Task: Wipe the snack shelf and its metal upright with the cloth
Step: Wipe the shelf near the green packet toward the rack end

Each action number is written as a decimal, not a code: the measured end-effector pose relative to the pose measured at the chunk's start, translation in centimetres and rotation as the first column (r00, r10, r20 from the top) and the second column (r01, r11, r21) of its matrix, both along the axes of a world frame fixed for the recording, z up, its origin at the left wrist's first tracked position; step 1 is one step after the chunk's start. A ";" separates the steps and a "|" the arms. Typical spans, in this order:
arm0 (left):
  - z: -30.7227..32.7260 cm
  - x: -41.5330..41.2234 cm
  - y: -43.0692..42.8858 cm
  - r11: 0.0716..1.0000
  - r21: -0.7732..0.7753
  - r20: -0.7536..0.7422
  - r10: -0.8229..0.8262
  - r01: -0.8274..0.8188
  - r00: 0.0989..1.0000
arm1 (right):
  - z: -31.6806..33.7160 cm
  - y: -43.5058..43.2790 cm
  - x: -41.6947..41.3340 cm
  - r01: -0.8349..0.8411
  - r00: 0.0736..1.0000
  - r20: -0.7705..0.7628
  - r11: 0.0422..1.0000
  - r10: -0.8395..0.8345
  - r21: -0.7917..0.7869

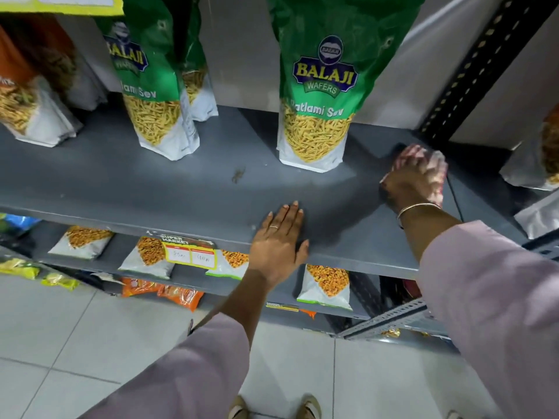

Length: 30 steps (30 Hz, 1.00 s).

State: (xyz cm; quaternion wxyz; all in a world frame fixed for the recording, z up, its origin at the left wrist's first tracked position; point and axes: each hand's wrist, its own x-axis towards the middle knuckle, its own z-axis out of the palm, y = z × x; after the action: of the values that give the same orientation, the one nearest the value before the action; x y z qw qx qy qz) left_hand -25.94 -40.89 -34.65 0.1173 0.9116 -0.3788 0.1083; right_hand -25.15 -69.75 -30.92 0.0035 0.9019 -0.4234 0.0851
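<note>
A person in pale lilac sleeves leans over a grey metal snack shelf point(169, 182), seen from above. The landmark is the green and white snack bag point(317, 95) standing upright near the middle of the shelf. To the right of this bag, the right hand point(414, 179) presses down on a pink and white cloth point(435, 164) lying flat on the shelf surface; its grip is curled over the cloth, fingers bunched close, though blur hides the detail. A thin bangle circles that wrist. Behind and to the right of the cloth, a black perforated metal upright point(472, 71) rises at an angle; cloth and upright are near but apart. In front of the landmark bag, the left hand point(279, 237) lies flat on the shelf's front edge, fingers spread, holding nothing, a ring on one finger. A small dark scrap of debris point(238, 174) sits on the shelf just left of the bag's base. A matching green bag point(157, 83) stands farther left. Below are lower shelves with snack packets and a pale tiled floor point(60, 328).
</note>
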 end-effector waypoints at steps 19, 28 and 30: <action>-0.3 1.3 0.2 0.998 -0.050 0.001 0.023 -0.023 1.000 | 0.4 -0.4 9.7 -0.079 0.997 0.028 0.945 0.074 0.318; 0.0 1.1 0.6 0.999 -0.018 -0.032 0.028 -0.029 0.999 | -1.2 1.8 4.9 -0.056 0.995 0.086 0.980 0.039 0.192; 0.0 1.0 0.5 0.999 0.008 -0.027 0.036 -0.035 0.999 | -0.8 4.5 3.7 -0.195 0.980 0.062 0.966 0.187 0.169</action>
State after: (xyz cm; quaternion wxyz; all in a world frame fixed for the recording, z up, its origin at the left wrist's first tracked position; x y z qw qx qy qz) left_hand -24.90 -40.41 -34.67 0.1172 0.9200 -0.3614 0.0966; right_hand -21.43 -65.29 -31.74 -0.0932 0.9332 -0.3404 0.0681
